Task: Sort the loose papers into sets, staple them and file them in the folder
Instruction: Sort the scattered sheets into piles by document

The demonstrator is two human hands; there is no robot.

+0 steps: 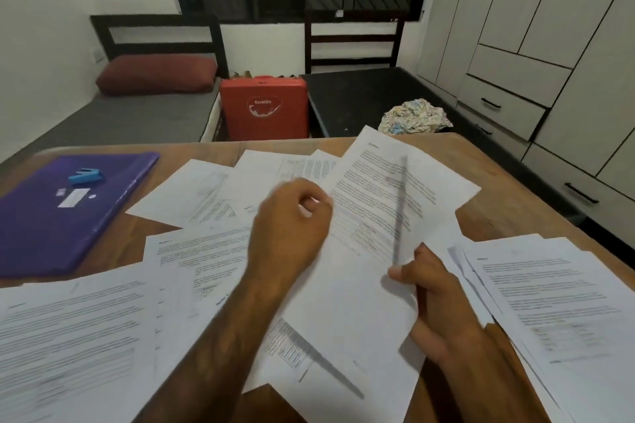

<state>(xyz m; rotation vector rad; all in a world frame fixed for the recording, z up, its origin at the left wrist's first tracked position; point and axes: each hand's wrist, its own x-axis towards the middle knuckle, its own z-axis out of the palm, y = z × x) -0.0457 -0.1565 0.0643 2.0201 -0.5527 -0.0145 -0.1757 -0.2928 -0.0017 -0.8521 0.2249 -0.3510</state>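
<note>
Head view, left hand: our left hand [292, 223] reaches in from the lower left, the forearm slanting across the loose papers [206, 251]. We see its back, with the fingers curled toward the palm and the fingertips right at the left edge of the raised sheet [378, 209].
Left hand, grip: we cannot tell whether those curled fingers pinch the sheet's edge or only lie beside it, because blur smears that spot.
Right hand: our right hand [436, 302] comes up from the lower right and holds the same sheet at its right edge, with the thumb laid on top.
Sheet: it is tilted and lifted above the spread, its far corner pointing toward the table's far side. A grey streak runs down it.
Folder: the purple folder [51, 223] lies flat at the far left of the wooden table [508, 209], well apart from both hands. The blue stapler [86, 176] rests on its cover.
Other papers: a pile [549, 302] sits just right of the right hand. More sheets at the lower left are cut off by the frame.
Hidden: the right hand's other fingers are tucked beneath the paper.
Hard to read: all the print is blurred, and we cannot make out the folder's pale label.
Beyond the table: a red case [264, 106] stands between two beds, and a crumpled cloth [415, 117] lies on the right one.
</note>
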